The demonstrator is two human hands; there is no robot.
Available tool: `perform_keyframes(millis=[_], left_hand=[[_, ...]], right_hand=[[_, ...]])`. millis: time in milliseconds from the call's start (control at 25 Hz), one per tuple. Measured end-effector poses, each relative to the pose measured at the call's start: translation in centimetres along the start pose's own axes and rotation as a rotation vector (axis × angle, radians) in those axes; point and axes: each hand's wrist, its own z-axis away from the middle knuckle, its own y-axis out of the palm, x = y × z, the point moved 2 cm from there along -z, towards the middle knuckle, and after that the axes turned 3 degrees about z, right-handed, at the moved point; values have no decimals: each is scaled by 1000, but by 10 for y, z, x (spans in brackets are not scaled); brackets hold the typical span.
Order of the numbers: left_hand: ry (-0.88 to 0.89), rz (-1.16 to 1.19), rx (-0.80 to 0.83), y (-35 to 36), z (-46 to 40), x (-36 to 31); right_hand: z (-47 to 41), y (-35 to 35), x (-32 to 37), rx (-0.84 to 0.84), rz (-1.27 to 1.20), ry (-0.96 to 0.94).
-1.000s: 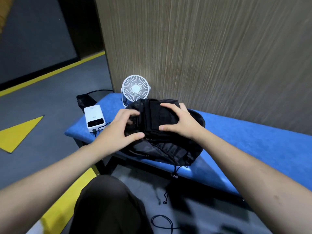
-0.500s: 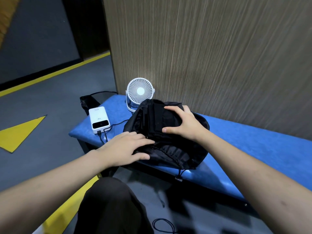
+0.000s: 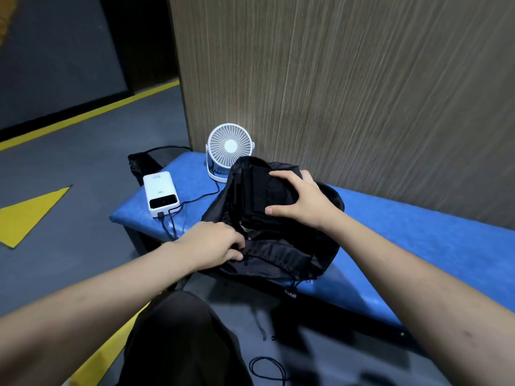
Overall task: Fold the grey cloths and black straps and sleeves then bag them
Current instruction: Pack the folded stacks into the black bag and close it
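Head view looks down on a blue bench (image 3: pixel 418 232) set against a wood-grain wall (image 3: pixel 348 93), with a black drawstring bag (image 3: pixel 278 254) lying near the bench's front edge toward its left end. The right hand (image 3: pixel 302 200) lies on a folded black bundle (image 3: pixel 255 196) at the mouth of the bag, fingers curved over its top and thumb against its near side, so it appears to grip the bundle while feeding it in. The left hand (image 3: pixel 214 242) is at the bag's near rim, fingers curled and pinching the dark fabric there, seemingly holding the mouth open.

Judging by this, the folding stage looks largely finished: the black pieces show as a neat layered stack, and no loose straps or sleeves lie on the bench. Grey cloths cannot be made out; whether they are already inside the bag is hidden by its dark folds. The bundle sits partly within the opening, its upper part still showing above the rim, so bagging is under way but not complete. Left to do, as I judge it: seat the bundle fully inside and perhaps pull the drawstring (image 3: pixel 292 288), whose cord end hangs over the bench's front edge.

A white fan (image 3: pixel 230 146) stands at the bench's back left corner, and a white power bank (image 3: pixel 161 192) lies near the left end, cables plugged into it.
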Motion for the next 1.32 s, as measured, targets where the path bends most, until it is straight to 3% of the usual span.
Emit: perform_keyframes(millis=[240,400,520,760,1040,1320], left_hand=[[117,119,-296,-44,26,-4],[55,197,-500,-76,38,-4],[104,156,-614,-89,38,-1],[122,11,-705,-93,38,11],[-77,207,-845,-108,44,11],[-97,222,-865,-116,38,2]], right_hand=[[1,0,-2,3,-7,-3],[2,-1,0,14,-9,-25],[3,-7,-1,46,9,-9],[12,-25,4,110,33,-33],[41,-55,7,86,32,-146],[64,-61,5,14,429,-368]])
